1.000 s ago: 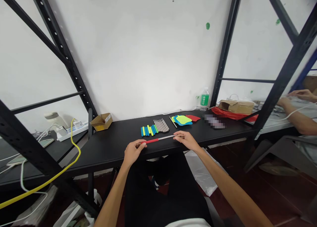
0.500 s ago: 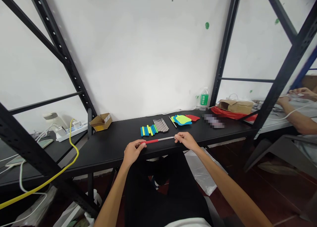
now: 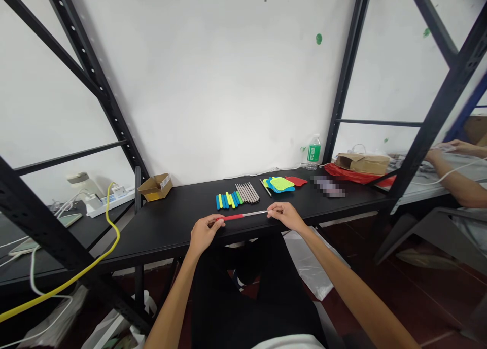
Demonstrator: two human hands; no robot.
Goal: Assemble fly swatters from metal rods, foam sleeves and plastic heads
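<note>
A thin metal rod with a red handle (image 3: pixel 233 217) is stretched level between my two hands, above the front of the black table. My left hand (image 3: pixel 204 232) is closed on the red end. My right hand (image 3: pixel 283 214) pinches the far tip of the silver rod. Just beyond lie several blue, yellow and green handle sleeves (image 3: pixel 229 200) in a row. Beside them are several loose metal rods (image 3: pixel 247 193). Further right, a pile of flat yellow and blue pieces (image 3: pixel 280 184) overlaps a red flat piece (image 3: pixel 297 181).
On the black table (image 3: pixel 171 222) stand a small open cardboard box (image 3: pixel 155 187) and a water bottle (image 3: pixel 314 152). A brown carton (image 3: pixel 363 163) rests on red plastic at right. A yellow cable (image 3: pixel 102 255) crosses the left. Another person's arm (image 3: pixel 451 171) shows at far right.
Almost nothing differs. My right fingers have shifted very slightly left along the rod's tip; my left hand stays put. The other person's hands at far right moved a little.
</note>
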